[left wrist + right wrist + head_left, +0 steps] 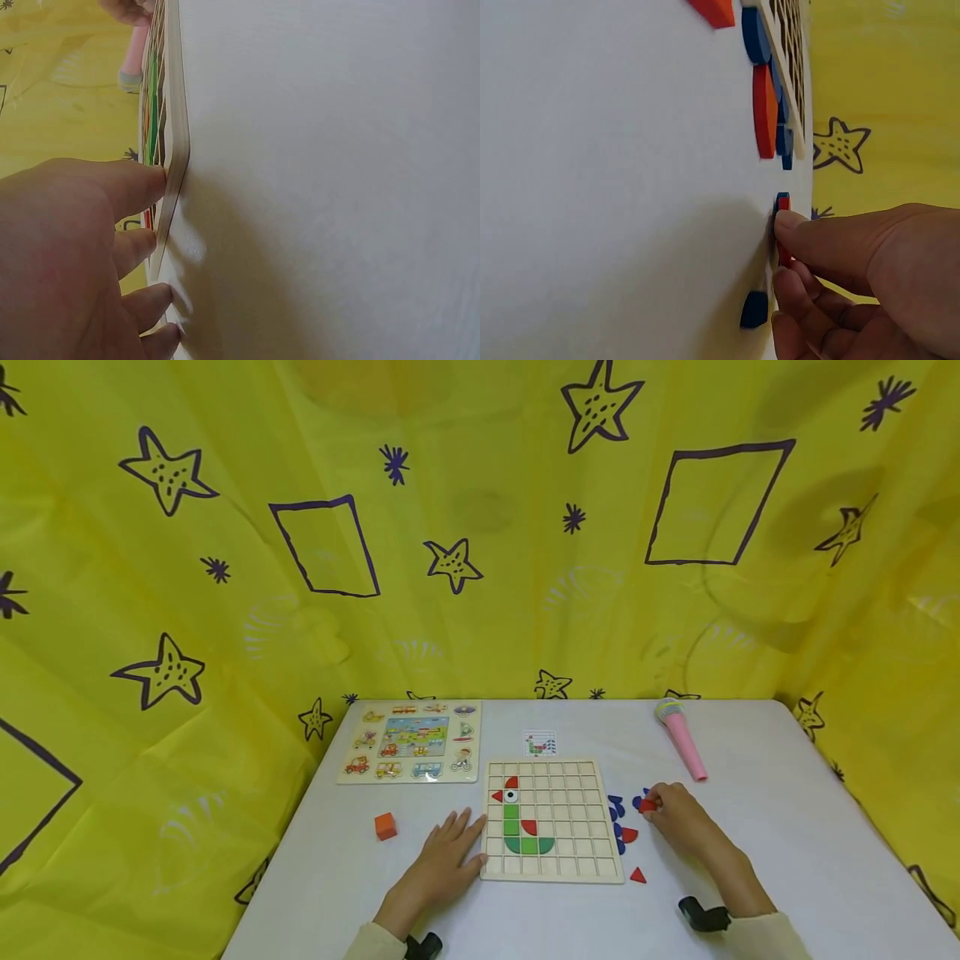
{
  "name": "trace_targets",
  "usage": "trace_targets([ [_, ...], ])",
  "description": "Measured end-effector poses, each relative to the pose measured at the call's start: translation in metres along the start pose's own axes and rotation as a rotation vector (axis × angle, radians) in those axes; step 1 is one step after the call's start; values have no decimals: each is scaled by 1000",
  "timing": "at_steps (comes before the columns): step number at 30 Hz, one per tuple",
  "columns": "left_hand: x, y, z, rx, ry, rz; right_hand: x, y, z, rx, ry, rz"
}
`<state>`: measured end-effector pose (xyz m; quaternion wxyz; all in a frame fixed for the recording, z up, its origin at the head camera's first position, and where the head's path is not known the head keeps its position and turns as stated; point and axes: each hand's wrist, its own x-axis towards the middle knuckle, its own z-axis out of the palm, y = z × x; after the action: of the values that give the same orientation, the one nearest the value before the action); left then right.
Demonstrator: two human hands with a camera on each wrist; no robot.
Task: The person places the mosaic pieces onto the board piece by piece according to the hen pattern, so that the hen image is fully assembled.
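Observation:
A wooden grid board [577, 870] lies on the table, with a bird figure of green, red and white pieces set in its left columns. My left hand [444, 860] rests beside it, fingers spread; in the left wrist view the thumb and a fingertip touch the edge. To the right of the board, my right hand [681, 817] pinches a small flat red piece [784, 251] between thumb and fingers. A blue piece [782, 196] shows right behind it, and another blue piece [754, 310] lies below the fingers. The red piece's full outline is hidden by the fingers.
Several blue pieces, a red quarter-circle [630, 835] and a red triangle [638, 875] lie along the board's right side. Behind the board is a picture card [540, 743]. A vehicle puzzle [345, 774], an orange cube [386, 826] and a pink toy microphone [684, 743] lie farther out.

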<state>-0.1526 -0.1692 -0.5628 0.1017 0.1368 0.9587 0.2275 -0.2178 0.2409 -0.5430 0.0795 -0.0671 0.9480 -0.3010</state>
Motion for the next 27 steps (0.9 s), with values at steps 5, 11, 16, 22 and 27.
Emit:
trace_targets([
  [5, 0, 1, 0, 9, 1, -8, 3, -27, 9, 24, 3, -31],
  [11, 0, 1, 0, 8, 0, -9, 3, -61, 32, 69, -27, -100],
  [16, 0, 0, 1, 9, -2, -4, 3, -87, 49, 80, -51, -150],
  [22, 1, -1, 1, 13, -2, -8, 10, -103, 62, 58, -66, -256],
  [27, 0, 1, -1, 2, -5, -1, 15, -104, 68, 38, -85, -290],
])
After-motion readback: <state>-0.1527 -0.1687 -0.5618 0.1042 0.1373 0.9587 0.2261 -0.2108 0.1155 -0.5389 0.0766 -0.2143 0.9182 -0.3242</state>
